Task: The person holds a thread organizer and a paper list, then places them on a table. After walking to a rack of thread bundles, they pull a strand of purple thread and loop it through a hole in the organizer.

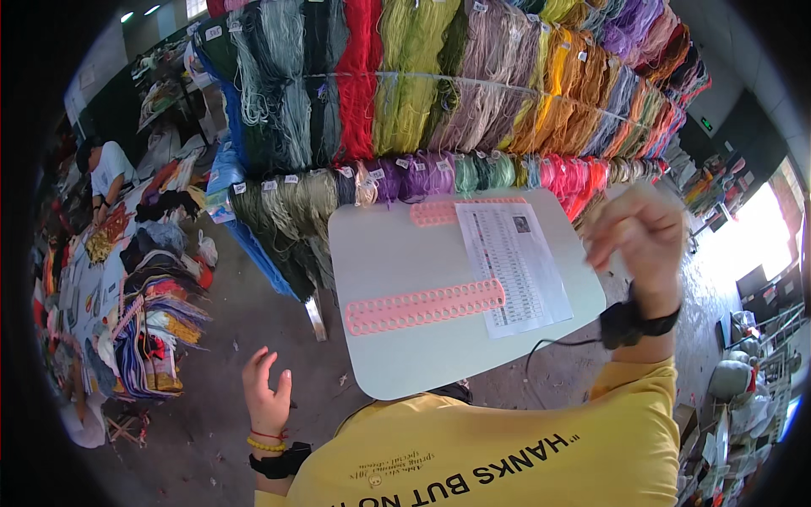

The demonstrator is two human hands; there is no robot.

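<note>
My left hand is raised to the left of a white board with rounded corners, its fingers apart and nothing in it. Above the board's right edge, my right hand has bent fingers that are smeared by motion, so I cannot see whether they hold anything. Across the board lies a pink strip with rows of holes. Its right end rests on a printed paper sheet. A second pink strip lies along the far edge, partly under the sheet.
Behind the board, a rack carries hanging thread skeins in many colours with small white tags. A metal leg stands at the board's left. Farther left, a person is at a table heaped with coloured yarn bundles. A dark cable hangs from my right wristband.
</note>
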